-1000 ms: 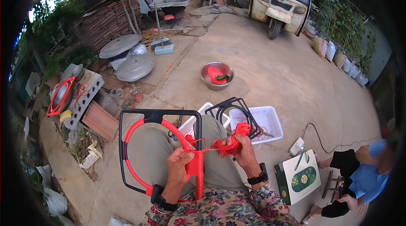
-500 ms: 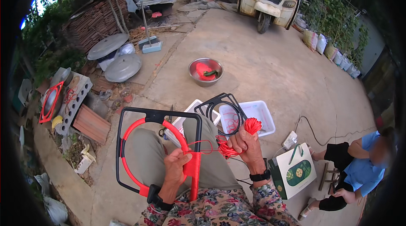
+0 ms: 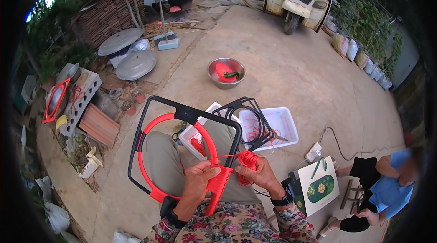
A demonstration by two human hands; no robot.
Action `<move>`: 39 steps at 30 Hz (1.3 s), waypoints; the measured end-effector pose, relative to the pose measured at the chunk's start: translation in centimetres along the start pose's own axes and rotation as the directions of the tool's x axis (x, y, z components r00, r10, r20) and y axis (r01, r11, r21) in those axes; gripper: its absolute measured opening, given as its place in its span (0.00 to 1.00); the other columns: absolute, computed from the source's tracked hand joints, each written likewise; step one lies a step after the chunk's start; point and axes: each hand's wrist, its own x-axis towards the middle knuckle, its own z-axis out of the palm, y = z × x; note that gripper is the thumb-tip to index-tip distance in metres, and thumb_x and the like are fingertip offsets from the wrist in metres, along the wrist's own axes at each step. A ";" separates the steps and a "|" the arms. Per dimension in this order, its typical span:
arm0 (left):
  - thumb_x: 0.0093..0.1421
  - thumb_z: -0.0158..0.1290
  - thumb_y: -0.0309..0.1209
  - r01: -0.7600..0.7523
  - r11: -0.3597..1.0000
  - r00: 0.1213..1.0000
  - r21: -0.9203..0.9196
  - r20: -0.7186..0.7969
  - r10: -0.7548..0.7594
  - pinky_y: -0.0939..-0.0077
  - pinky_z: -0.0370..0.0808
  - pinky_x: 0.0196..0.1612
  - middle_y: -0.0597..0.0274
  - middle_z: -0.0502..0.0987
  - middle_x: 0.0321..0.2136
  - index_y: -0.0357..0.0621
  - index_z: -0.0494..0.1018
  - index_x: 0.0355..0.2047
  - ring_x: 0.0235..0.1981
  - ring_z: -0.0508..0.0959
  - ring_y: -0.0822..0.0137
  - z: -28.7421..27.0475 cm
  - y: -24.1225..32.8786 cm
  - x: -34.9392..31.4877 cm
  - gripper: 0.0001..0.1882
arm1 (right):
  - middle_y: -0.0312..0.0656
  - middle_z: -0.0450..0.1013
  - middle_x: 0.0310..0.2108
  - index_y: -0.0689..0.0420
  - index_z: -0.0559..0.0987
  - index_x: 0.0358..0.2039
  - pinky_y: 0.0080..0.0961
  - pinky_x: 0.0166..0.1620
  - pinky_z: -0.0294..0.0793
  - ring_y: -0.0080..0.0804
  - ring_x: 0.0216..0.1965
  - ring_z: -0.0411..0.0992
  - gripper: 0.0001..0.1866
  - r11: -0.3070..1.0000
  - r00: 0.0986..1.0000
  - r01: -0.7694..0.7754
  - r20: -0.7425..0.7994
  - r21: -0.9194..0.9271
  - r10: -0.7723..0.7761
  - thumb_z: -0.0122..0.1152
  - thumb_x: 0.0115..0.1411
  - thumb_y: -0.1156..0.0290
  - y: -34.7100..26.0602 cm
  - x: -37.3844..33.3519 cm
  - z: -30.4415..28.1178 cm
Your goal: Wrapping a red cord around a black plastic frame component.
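Observation:
A black square frame with an inner ring (image 3: 185, 113) stands tilted over my lap. Red cord is wound round much of the ring and in a dense band (image 3: 220, 183) along the lower right side. My left hand (image 3: 200, 179) is closed on the frame at that band, thumb on the red cord. Just right of the frame, my right hand (image 3: 261, 174) grips a bundle of red cord (image 3: 247, 159). A short strand runs from the bundle to the ring near my left thumb.
Ahead are two white trays (image 3: 295, 127) holding red cord, with more black frames (image 3: 255, 106) across them. Beyond sits a metal bowl (image 3: 217, 82). A white and green box (image 3: 321, 188), a power strip (image 3: 314, 152) and a seated person in blue (image 3: 391, 186) are at right.
My right hand has brought the cord bundle down and left, close to the frame. The loose strand is shorter. The frame has tilted and shifted right in the view.

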 end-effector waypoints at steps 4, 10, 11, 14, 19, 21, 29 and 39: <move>0.55 0.57 0.19 0.107 0.994 0.994 -0.028 0.004 -0.107 0.80 0.78 0.35 0.56 0.79 0.33 0.29 0.73 0.44 0.30 0.79 0.71 0.6 1.0 0.0 0.15 | 0.26 0.65 0.17 0.57 0.77 0.32 0.15 0.21 0.59 0.13 0.19 0.60 0.10 0.982 0.989 -0.126 0.094 0.140 0.114 0.65 0.57 0.65 1.3 -0.4 -0.3; 0.56 0.56 0.21 0.275 0.959 0.961 -0.062 0.041 -0.273 0.74 0.78 0.38 0.54 0.78 0.35 0.27 0.72 0.43 0.32 0.80 0.66 -0.2 0.2 1.6 0.15 | 0.27 0.65 0.17 0.58 0.77 0.30 0.16 0.20 0.60 0.13 0.18 0.61 0.08 0.987 0.988 -0.141 0.073 0.076 0.136 0.65 0.57 0.68 1.2 -0.4 -0.6; 0.56 0.56 0.21 0.274 0.960 0.962 -0.054 0.027 -0.273 0.73 0.79 0.38 0.53 0.78 0.35 0.27 0.72 0.43 0.32 0.80 0.66 -0.5 -0.2 2.1 0.14 | 0.28 0.67 0.18 0.59 0.77 0.32 0.16 0.20 0.60 0.14 0.18 0.62 0.08 0.983 0.989 -0.139 -0.040 0.121 0.144 0.64 0.57 0.69 0.9 -0.2 -0.3; 0.56 0.56 0.21 0.287 0.957 0.958 -0.027 -0.013 -0.288 0.72 0.79 0.38 0.53 0.78 0.35 0.28 0.73 0.42 0.32 0.80 0.65 -0.5 -1.1 2.9 0.13 | 0.30 0.70 0.21 0.61 0.78 0.35 0.17 0.20 0.62 0.14 0.18 0.64 0.09 0.992 0.962 -0.105 -0.245 0.071 0.119 0.64 0.57 0.70 0.1 0.1 -0.3; 0.57 0.54 0.21 0.293 0.955 0.954 -0.054 -0.053 -0.296 0.72 0.79 0.38 0.53 0.78 0.34 0.29 0.73 0.41 0.32 0.80 0.65 -0.9 -2.4 3.6 0.11 | 0.32 0.72 0.22 0.61 0.77 0.37 0.16 0.21 0.66 0.16 0.19 0.68 0.09 0.995 0.986 -0.095 -0.141 -0.038 0.089 0.63 0.56 0.72 -0.4 0.7 0.7; 0.59 0.53 0.22 0.267 0.959 0.961 -0.093 -0.048 -0.273 0.72 0.79 0.37 0.53 0.78 0.33 0.30 0.72 0.41 0.32 0.80 0.64 -1.7 -3.0 3.9 0.11 | 0.32 0.71 0.19 0.60 0.78 0.37 0.16 0.18 0.64 0.16 0.16 0.67 0.09 0.986 0.980 -0.153 -0.135 -0.065 0.143 0.63 0.57 0.71 0.0 1.4 1.4; 0.60 0.52 0.25 0.302 0.942 0.937 -0.149 -0.136 -0.322 0.72 0.79 0.35 0.54 0.78 0.32 0.31 0.71 0.42 0.31 0.80 0.65 -2.8 -3.4 4.3 0.11 | 0.32 0.70 0.20 0.59 0.77 0.40 0.19 0.25 0.66 0.15 0.21 0.63 0.14 0.936 0.977 -0.210 -0.091 -0.282 0.192 0.64 0.56 0.65 1.4 2.4 1.7; 0.56 0.56 0.21 0.165 0.984 0.979 -0.067 -0.110 -0.171 0.81 0.75 0.28 0.57 0.78 0.28 0.29 0.75 0.37 0.24 0.77 0.72 -3.1 -3.6 4.3 0.09 | 0.37 0.72 0.21 0.58 0.78 0.41 0.22 0.30 0.70 0.18 0.25 0.67 0.15 0.903 0.987 -0.140 0.011 -0.407 0.158 0.65 0.55 0.65 2.4 3.1 0.8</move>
